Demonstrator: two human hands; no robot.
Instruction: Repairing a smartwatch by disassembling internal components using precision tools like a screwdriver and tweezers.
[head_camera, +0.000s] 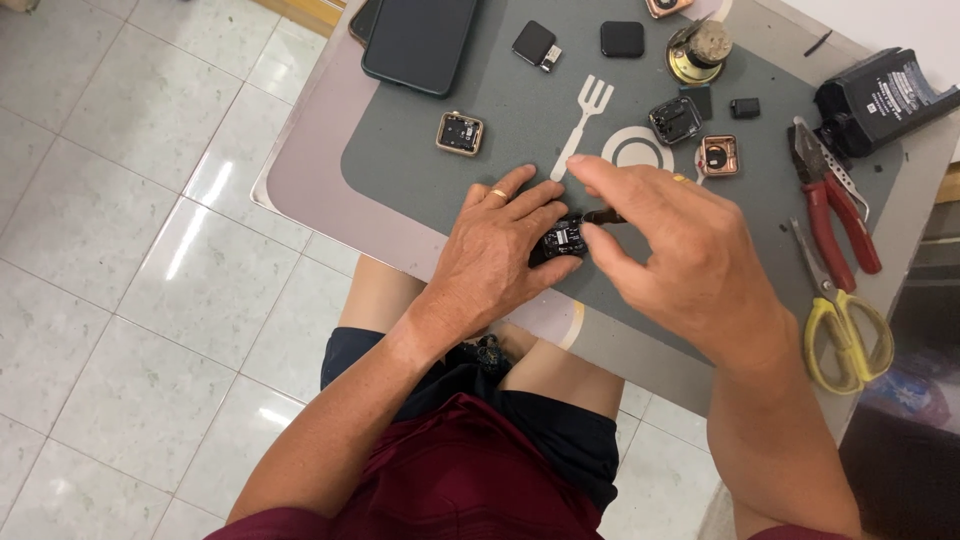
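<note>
My left hand (500, 255), with a gold ring on one finger, grips a small black electronic module (558, 242) against the grey mat (420, 150) near the table's front edge. My right hand (670, 250) pinches a thin dark tool (603, 216) whose tip rests on top of that module. Most of the module is hidden under my fingers.
On the mat lie a dark phone (420, 40), a copper-coloured watch case (460, 133), another watch case (718, 155), black square parts (622, 38), and a round speaker (697, 52). At the right are red pliers (830, 205), yellow scissors (845, 325) and a black battery pack (880, 95).
</note>
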